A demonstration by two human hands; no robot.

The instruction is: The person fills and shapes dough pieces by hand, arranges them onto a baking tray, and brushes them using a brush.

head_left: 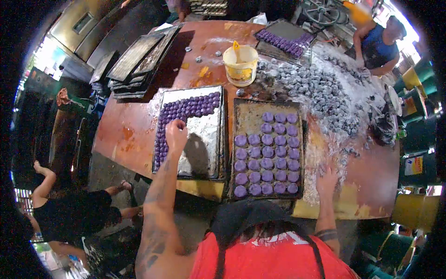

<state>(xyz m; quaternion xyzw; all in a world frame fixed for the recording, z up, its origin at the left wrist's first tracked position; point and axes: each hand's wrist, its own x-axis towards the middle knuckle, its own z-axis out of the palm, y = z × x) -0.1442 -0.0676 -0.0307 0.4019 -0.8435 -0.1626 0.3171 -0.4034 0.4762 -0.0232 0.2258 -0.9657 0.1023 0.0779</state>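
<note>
My left hand (176, 135) is over the left tray (204, 144), its fingers curled together beside the rows of dark purple dough balls (190, 106). What the fingertips hold, if anything, is too small to make out. The balls fill the far and left parts of this tray, and white powder covers the rest. My right hand (327, 180) lies with fingers spread on the floured table edge, holding nothing visible. Between my hands is a second tray (248, 114) with flattened purple dough rounds (267, 152) in rows; its far left corner is bare metal.
A white and yellow bucket (240, 69) stands beyond the trays. Many flour-dusted balls (320, 88) are heaped at the right. Stacked trays (139, 58) lie far left, another filled tray (285, 39) at the back. One person (378, 46) works far right; another (79, 211) is at left.
</note>
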